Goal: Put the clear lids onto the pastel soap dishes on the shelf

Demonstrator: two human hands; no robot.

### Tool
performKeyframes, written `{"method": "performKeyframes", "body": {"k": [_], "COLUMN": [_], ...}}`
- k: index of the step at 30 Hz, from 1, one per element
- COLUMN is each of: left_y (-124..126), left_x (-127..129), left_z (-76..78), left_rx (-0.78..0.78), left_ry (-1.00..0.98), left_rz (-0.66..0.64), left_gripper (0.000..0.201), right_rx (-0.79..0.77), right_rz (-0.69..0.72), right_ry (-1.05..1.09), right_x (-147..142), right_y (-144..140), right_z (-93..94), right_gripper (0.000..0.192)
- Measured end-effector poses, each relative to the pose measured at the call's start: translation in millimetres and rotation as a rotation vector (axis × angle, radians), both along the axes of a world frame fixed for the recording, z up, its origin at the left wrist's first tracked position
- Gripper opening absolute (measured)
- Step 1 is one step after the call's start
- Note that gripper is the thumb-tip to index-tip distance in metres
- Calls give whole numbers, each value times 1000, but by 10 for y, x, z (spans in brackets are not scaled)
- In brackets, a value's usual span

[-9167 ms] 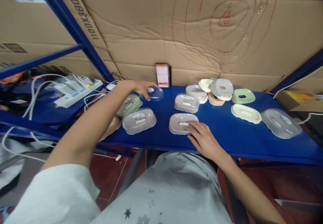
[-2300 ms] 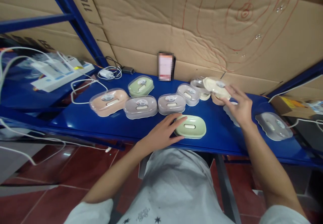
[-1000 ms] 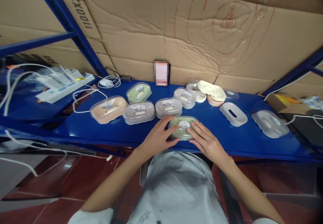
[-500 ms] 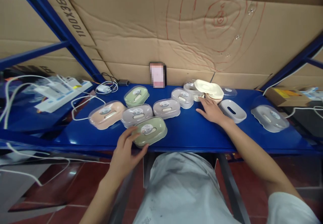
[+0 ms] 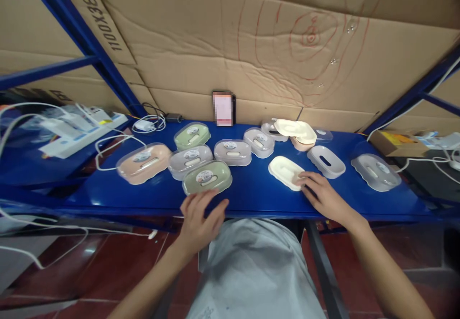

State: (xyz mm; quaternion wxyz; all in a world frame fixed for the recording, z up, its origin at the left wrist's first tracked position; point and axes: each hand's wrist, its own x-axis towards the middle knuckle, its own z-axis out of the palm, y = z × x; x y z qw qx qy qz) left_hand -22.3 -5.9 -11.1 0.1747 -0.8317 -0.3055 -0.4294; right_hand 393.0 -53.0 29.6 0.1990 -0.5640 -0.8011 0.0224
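My left hand (image 5: 199,218) hangs slack with fingers spread at the near edge of the blue shelf (image 5: 251,194), holding nothing; just beyond its fingertips sits the green soap box with a clear lid (image 5: 207,177), close to them, though I cannot tell whether they touch it. My right hand (image 5: 323,197) lies flat on the shelf, loose and gripping nothing, its fingertips touching the near right end of the cream soap dish (image 5: 286,172), which rests uncovered just ahead and left of that hand. Beyond the right hand lies a grey dish (image 5: 326,161), and further right a clear lidded box (image 5: 375,172). Past the green box stand a grey lidded box (image 5: 190,161), a peach lidded box (image 5: 144,163) to its left and another green lidded box (image 5: 192,135) behind. Farthest back, a stack of cream and peach dishes (image 5: 296,133) sits near the cardboard wall (image 5: 251,55).
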Motion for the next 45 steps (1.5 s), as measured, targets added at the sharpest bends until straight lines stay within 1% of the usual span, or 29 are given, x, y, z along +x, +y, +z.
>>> {"method": "performKeyframes", "body": {"k": [1, 2, 3, 5, 7, 8, 9, 10, 11, 12, 13, 14, 16, 17, 19, 21, 22, 24, 26, 28, 29, 31, 33, 34, 35, 37, 40, 43, 45], "left_y": [-23, -32, -24, 41, 151, 210, 264, 308, 339, 356, 358, 350, 315, 297, 273, 271, 277, 293, 305, 308, 305, 293, 278, 271, 266, 259, 261, 266, 267], "left_x": [89, 192, 306, 553, 785, 882, 960, 1017, 1052, 1065, 1058, 1034, 948, 894, 781, 685, 650, 606, 595, 601, 605, 609, 608, 606, 604, 600, 597, 592, 589], "left_z": [29, 66, 106, 188, 249, 266, 274, 273, 265, 253, 239, 226, 205, 197, 184, 163, 147, 110, 78, 67, 71, 93, 121, 133, 141, 147, 139, 129, 126], "left_rx": [-32, -81, -138, -244, -325, -360, -388, -406, -414, -413, -406, -397, -392, -391, -387, -376, -370, -362, -359, -368, -374, -386, -394, -395, -396, -395, -409, -425, -422], "left_ry": [37, 79, 125, 212, 287, 314, 334, 350, 366, 381, 389, 387, 347, 309, 225, 174, 171, 193, 207, 195, 188, 178, 170, 165, 161, 154, 155, 161, 156], "left_rz": [-76, -150, -216, -302, -350, -371, -387, -396, -398, -392, -378, -359, -322, -298, -236, -207, -215, -265, -299, -302, -302, -304, -307, -307, -307, -306, -310, -318, -316], "left_gripper": [39, 40, 40, 43, 47, 47, 43, 35, 25, 19, 17, 16, 15, 18, 30, 42, 44, 40, 33, 31, 31, 29, 29, 29, 28, 28, 28, 28, 29], "right_rx": [25, 72, 137, 252, 275, 264, 247, 231, 216, 195, 164, 124, 46, 19, -12, -14, -11, -14, -32, -22, 10, 118, 206, 225, 235, 226, 179, 121, 103], "right_rz": [3, -34, -113, -340, -535, -582, -581, -537, -460, -366, -261, -161, -6, 50, 130, 185, 210, 260, 307, 279, 220, 17, -186, -230, -253, -238, -188, -158, -162], "right_ry": [25, 31, 16, -70, -160, -178, -171, -143, -101, -57, -17, 11, 29, 33, 42, 43, 37, 21, 20, 50, 62, 45, -43, -89, -127, -181, -279, -397, -422], "right_x": [59, 133, 220, 404, 538, 561, 545, 488, 391, 261, 106, -61, -386, -525, -734, -855, -888, -903, -840, -687, -580, -337, -109, -20, 45, 99, 18, -152, -256], "right_y": [-27, -24, 6, 111, 211, 238, 243, 227, 192, 143, 90, 38, -38, -56, -56, -25, -5, 48, 140, 310, 429, 727, 1061, 1224, 1378, 1647, 1972, 2262, 2437], "right_z": [9, 10, 0, -53, -126, -156, -176, -183, -177, -159, -133, -103, -44, -23, -3, -15, -29, -61, -75, -49, -19, 67, 167, 214, 257, 324, 386, 417, 434], "right_gripper": [29, 31, 34, 42, 45, 44, 42, 41, 41, 40, 40, 40, 42, 44, 46, 47, 48, 50, 50, 47, 46, 50, 60, 64, 67, 71, 76, 71, 62]}}
